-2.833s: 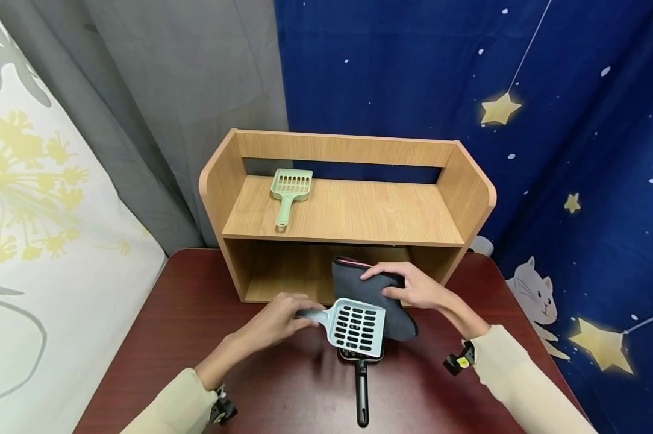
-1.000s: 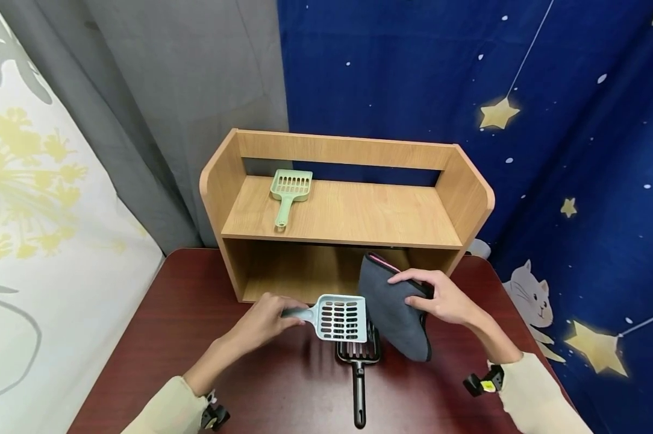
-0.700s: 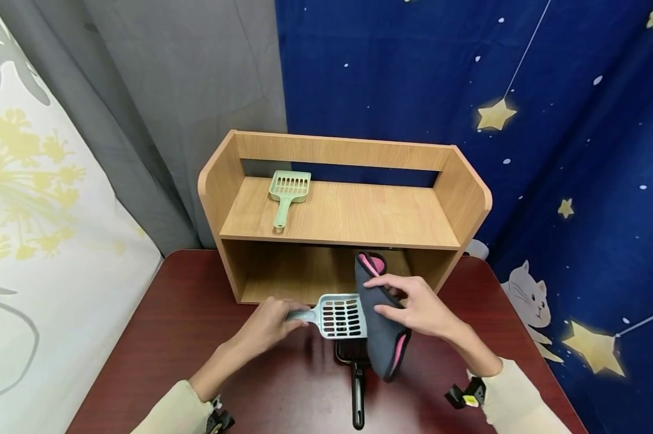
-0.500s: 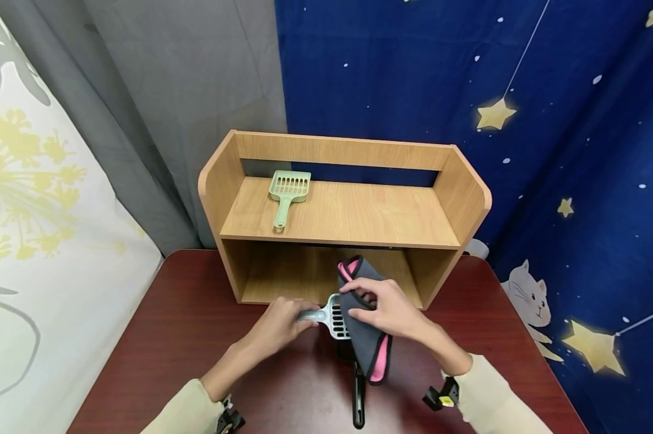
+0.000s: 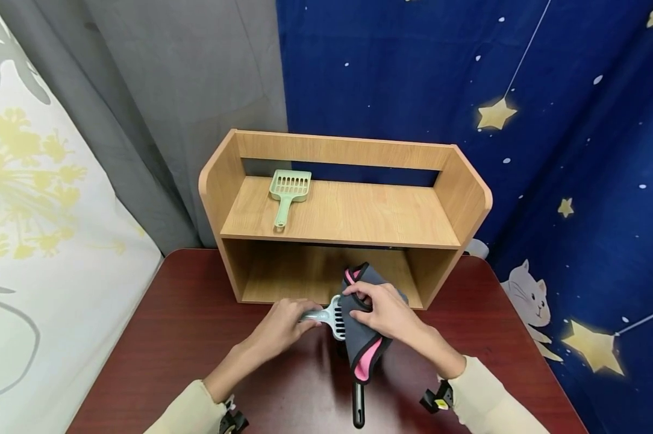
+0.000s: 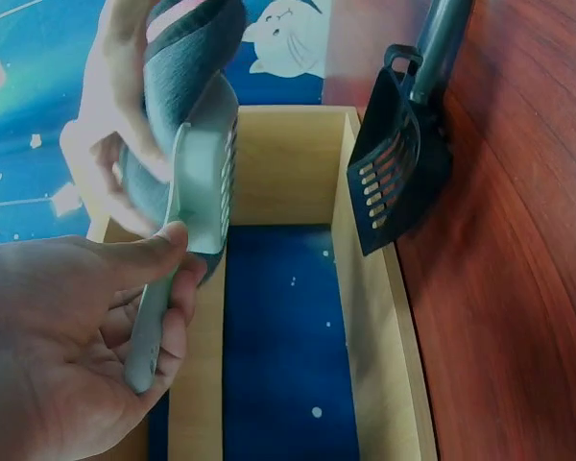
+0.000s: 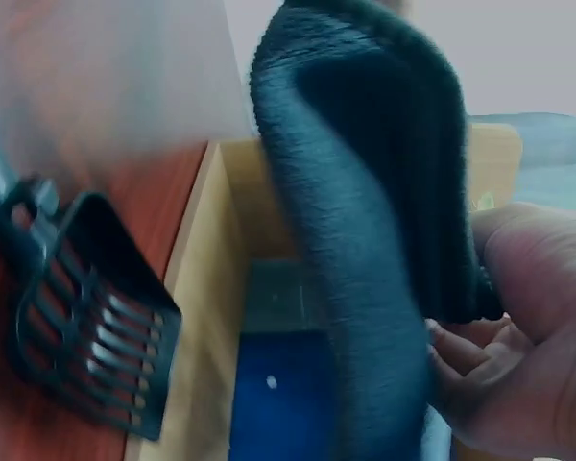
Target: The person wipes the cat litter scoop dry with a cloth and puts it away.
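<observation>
My left hand (image 5: 285,325) grips the handle of a light blue-grey slotted litter scoop (image 5: 334,317), raised over the table in front of the shelf. My right hand (image 5: 383,310) pinches a folded dark grey cloth (image 5: 361,340) with pink lining and black edging. In the head view the cloth covers most of the scoop's head; in the left wrist view it lies against the scoop (image 6: 206,173). A black slotted scoop (image 7: 101,317) lies on the table beneath, and only its handle (image 5: 358,407) shows clearly in the head view.
A wooden two-tier shelf (image 5: 337,238) stands at the back of the dark red table (image 5: 196,337). On its upper tier, at the left, lies a pale green slotted scoop (image 5: 290,190). Curtains (image 5: 413,78) hang behind.
My right hand has brought the cloth leftward from beside the light blue scoop to over its head, folding it so pink shows. My left hand still holds the scoop, moved slightly.
</observation>
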